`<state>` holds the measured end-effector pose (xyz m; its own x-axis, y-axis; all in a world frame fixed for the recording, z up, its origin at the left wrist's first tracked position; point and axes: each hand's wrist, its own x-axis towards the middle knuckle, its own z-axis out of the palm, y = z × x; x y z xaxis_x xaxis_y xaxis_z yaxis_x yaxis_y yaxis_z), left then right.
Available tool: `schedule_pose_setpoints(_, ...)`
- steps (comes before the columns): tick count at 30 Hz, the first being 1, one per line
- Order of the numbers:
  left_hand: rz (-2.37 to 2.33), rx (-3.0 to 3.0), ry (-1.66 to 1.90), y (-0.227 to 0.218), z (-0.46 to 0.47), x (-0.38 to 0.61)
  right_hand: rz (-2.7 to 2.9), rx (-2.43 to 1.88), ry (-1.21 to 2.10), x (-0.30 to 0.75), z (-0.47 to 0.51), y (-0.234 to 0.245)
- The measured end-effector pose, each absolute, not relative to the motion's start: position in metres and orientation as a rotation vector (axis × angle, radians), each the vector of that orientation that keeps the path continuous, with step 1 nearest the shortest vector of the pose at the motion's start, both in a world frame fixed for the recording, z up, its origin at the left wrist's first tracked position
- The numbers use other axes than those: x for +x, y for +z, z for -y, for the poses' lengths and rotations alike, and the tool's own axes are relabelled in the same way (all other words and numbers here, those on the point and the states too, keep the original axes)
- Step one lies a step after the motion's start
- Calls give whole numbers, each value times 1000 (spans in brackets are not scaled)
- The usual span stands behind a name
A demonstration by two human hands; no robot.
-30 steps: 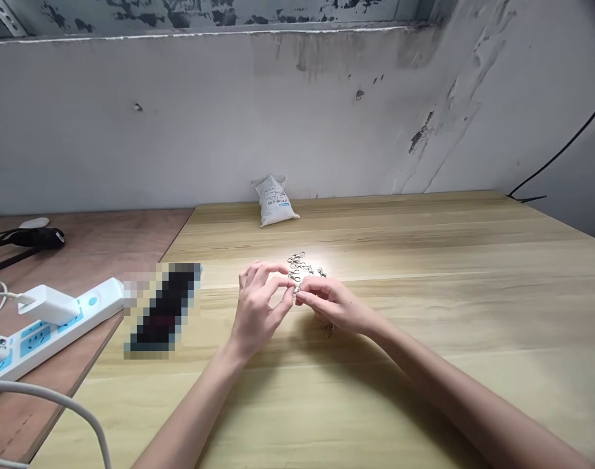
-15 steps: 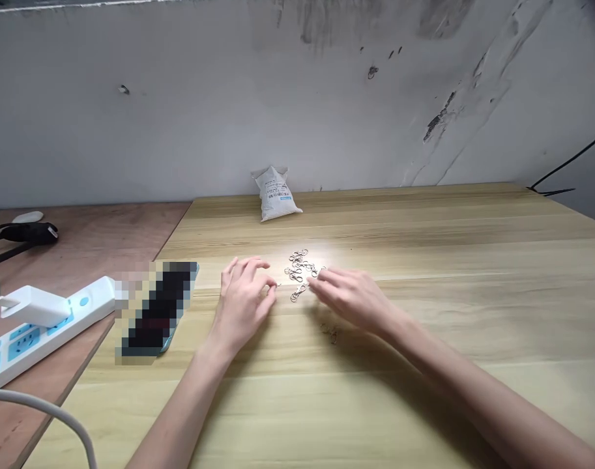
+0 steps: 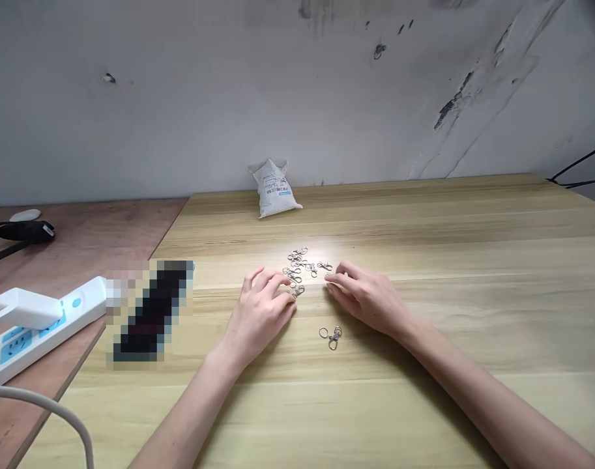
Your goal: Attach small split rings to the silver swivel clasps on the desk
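My left hand rests low over the table with fingers bent. Its thumb and index finger close on the near end of a silver swivel clasp. Opposite it, my right hand is curled, thumb and index tips close together; whatever lies between them is too small to make out. Beyond the fingertips lies a loose cluster of several metal swivel clasps, with another single clasp near my right fingers. Closer to me are a split ring and a clasp with a ring, lying side by side.
A white printed plastic pouch stands at the back by the wall. On the left, a blurred-out phone lies on the wooden table. A white power strip with a plugged charger and cables occupies the brown tabletop.
My left hand has moved right to the nearest clasp of the cluster. My right hand has drawn back to the right, uncovering a clasp. The view has shifted slightly.
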<state>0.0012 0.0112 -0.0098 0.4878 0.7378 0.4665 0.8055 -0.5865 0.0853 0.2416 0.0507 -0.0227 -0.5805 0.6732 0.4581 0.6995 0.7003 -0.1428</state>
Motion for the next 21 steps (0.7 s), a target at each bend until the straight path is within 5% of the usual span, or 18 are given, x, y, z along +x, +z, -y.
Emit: schedule_pose_setpoints(21, 1753, -2817, -761, -9, -11, -5, 2301, -960, 358, 228, -38, -19)
